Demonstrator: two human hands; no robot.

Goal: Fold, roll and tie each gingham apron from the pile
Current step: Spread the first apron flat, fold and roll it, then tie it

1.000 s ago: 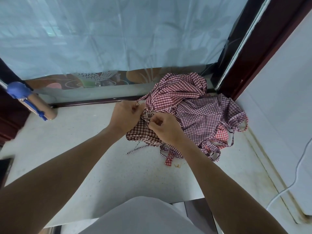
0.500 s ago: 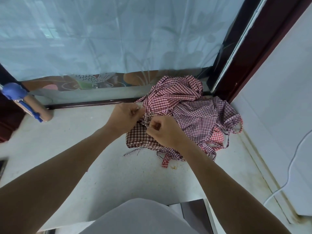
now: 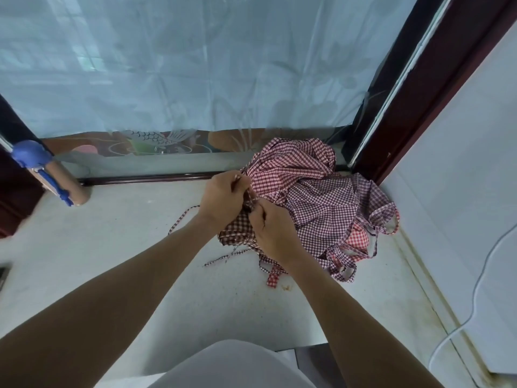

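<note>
Your left hand (image 3: 223, 196) and right hand (image 3: 272, 228) both pinch the thin ties (image 3: 253, 199) over the rolled brown gingham apron (image 3: 236, 229), which lies on the worktop (image 3: 112, 247) against the pile (image 3: 316, 200) in the far right corner.

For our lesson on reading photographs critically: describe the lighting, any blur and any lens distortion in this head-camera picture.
Head view: soft, bluish daylight comes through the translucent window film, with no hard shadows or glare; wide-angle distortion bends the dark window frame and stretches both forearms; the blue-handled roller at the left edge looks slightly smeared; the left hand, right hand and apron pile are fairly sharp.
</note>
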